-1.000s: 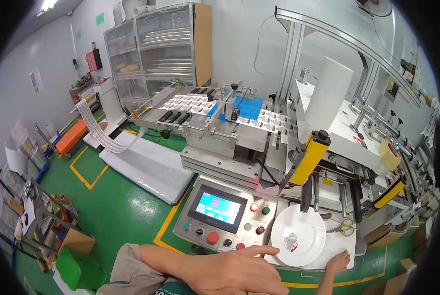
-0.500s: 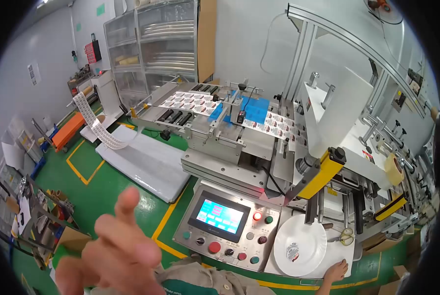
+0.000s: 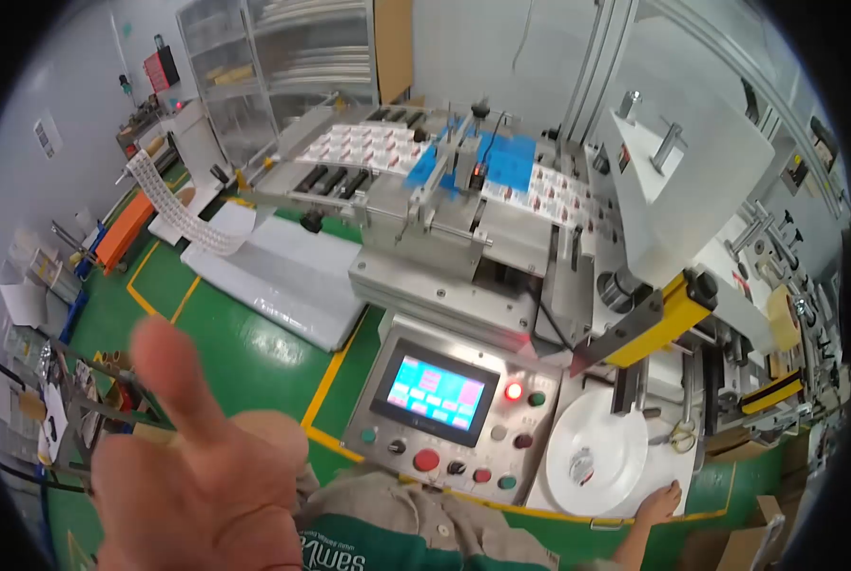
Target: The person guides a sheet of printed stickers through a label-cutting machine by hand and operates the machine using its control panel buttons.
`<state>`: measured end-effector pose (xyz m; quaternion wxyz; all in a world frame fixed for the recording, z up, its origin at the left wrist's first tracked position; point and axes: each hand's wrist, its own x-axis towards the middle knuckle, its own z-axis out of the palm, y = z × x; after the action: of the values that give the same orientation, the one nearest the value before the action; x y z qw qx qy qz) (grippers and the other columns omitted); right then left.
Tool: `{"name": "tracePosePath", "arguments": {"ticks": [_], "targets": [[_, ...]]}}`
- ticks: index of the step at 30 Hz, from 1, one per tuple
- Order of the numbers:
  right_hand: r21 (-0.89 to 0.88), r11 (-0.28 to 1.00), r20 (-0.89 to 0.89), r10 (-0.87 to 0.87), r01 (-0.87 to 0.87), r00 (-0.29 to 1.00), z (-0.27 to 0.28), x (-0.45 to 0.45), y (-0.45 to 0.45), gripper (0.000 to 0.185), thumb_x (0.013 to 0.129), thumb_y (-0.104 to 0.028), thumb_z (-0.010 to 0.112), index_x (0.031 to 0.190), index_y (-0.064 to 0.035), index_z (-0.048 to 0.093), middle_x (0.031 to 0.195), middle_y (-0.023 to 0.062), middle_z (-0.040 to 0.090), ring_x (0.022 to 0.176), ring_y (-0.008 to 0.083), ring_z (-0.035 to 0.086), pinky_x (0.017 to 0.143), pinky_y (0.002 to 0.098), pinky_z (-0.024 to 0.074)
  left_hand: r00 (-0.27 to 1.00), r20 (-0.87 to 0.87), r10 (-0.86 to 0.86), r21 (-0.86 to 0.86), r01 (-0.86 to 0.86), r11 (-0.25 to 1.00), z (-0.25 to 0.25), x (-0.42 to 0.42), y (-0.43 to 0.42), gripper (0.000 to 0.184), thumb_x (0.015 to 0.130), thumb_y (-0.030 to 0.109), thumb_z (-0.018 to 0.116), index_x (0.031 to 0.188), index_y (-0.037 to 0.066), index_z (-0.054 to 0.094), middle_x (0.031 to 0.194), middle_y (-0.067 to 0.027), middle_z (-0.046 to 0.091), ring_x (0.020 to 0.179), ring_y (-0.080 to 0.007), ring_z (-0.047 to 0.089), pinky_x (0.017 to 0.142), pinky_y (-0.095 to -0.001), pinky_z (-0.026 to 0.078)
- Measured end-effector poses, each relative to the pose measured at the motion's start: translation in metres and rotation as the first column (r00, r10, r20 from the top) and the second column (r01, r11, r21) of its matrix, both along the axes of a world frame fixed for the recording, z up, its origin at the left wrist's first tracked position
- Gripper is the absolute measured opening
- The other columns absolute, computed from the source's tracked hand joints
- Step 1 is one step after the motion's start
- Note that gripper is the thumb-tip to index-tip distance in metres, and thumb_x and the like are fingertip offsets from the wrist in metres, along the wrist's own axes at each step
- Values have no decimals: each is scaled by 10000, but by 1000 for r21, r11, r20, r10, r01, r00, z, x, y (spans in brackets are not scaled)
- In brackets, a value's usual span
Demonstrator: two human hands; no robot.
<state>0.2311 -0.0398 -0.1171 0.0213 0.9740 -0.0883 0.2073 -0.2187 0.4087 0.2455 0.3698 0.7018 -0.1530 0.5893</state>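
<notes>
Green floor point(image 3: 240, 328) shows around a white board point(image 3: 668, 468) bearing the plate point(image 3: 617, 455) and scissors point(image 3: 682, 437). Left hand point(image 3: 202, 466) has one digit raised, nothing visibly held, other fingers unclear. Right hand point(image 3: 660, 502) rests at the board's edge near the plate, grip unclear; a careless sideways push could tip the plate off.

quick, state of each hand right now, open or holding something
Left hand: raised, one digit up, nothing visible in it; open or closed can't be told.
Right hand: looks open, resting beside the plate.
</notes>
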Motion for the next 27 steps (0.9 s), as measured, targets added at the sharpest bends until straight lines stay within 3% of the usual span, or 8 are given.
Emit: {"name": "tracePosePath", "arguments": {"ticks": [2, 13, 17, 18, 19, 21, 25, 27], "targets": [[0, 1000, 6, -11, 11, 1000, 10, -6, 7, 276, 918, -259, 388, 1149, -199, 528, 1188, 41, 534, 1112, 229, 497, 813, 427, 432, 945, -195, 263, -53, -278, 959, 19, 4, -8, 432, 745, 42, 672, 1003, 376, 579, 1040, 188, 536, 1283, -54, 192, 1104, -507, -84], [56, 998, -21, 15, -14, 1000, -1, 0, -3, 307, 920, -290, 367, 1186, -237, 511, 1241, 4, 504, 1156, 208, 466, 857, 439, 397, 982, 72, 176, -303, -146, 942, 9, 31, -36, 364, 776, 30, 639, 964, 339, 599, 1144, 173, 495, 1290, -70, 186, 1102, -494, -92], [39, 999, 25, -8, 7, 1000, 0, -1, -1, 285, 917, -260, 393, 1173, -225, 512, 1222, 17, 513, 1134, 207, 483, 845, 426, 406, 983, 103, -153, 46, 149, 988, 5, 24, -3, 643, 777, 20, 614, 1244, 420, 426, 1038, 185, 554, 1245, -81, 324, 1121, -497, -17], [44, 999, 12, 19, -19, 1000, 1, -1, -2, 283, 921, -255, 393, 1177, -217, 507, 1222, 18, 510, 1138, 205, 478, 840, 422, 410, 962, -24, -272, 255, 269, 929, 5, 19, 17, 510, 848, 69, 575, 1224, 396, 466, 1300, 32, 425, 1371, -171, 55, 1099, -509, 43], [27, 1000, 12, 6, -6, 1000, -1, -1, -2, 284, 922, -257, 392, 1178, -213, 504, 1226, 20, 505, 1142, 206, 474, 841, 420, 410, 958, -20, -287, 265, 282, 922, -1, 26, 19, 510, 848, 69, 575, 1224, 396, 466, 1300, 32, 425, 1371, -171, 55, 1099, -509, 43], [-10, 1000, 4, 0, 0, 1000, 3, -6, 4, 288, 926, -266, 383, 1185, -215, 498, 1248, 21, 487, 1157, 204, 460, 851, 423, 403, 958, 287, 12, 170, -63, 983, -9, 42, 19, 625, 793, 263, 668, 1336, 249, 359, 934, 112, 490, 1095, -249, 438, 1076, -593, 44], [41, 999, -29, -34, 35, 999, 2, -6, 7, 295, 926, -285, 371, 1186, -220, 495, 1267, 27, 474, 1183, 206, 435, 902, 452, 362, 964, 100, 245, 259, -263, 929, -24, 37, 53, 561, 838, 381, 585, 1313, 169, 372, 970, -24, 484, 1084, -300, 460, 1012, -578, 284], [25, 1000, 3, -8, 8, 1000, -5, -3, 0, 299, 924, -283, 368, 1188, -212, 490, 1274, 33, 467, 1191, 213, 426, 905, 458, 353, 902, 4, 431, 172, -425, 888, -35, 34, 57, 480, 838, 320, 598, 1241, 182, 375, 973, -57, 524, 1035, -320, 492, 974, -556, 341]]}}
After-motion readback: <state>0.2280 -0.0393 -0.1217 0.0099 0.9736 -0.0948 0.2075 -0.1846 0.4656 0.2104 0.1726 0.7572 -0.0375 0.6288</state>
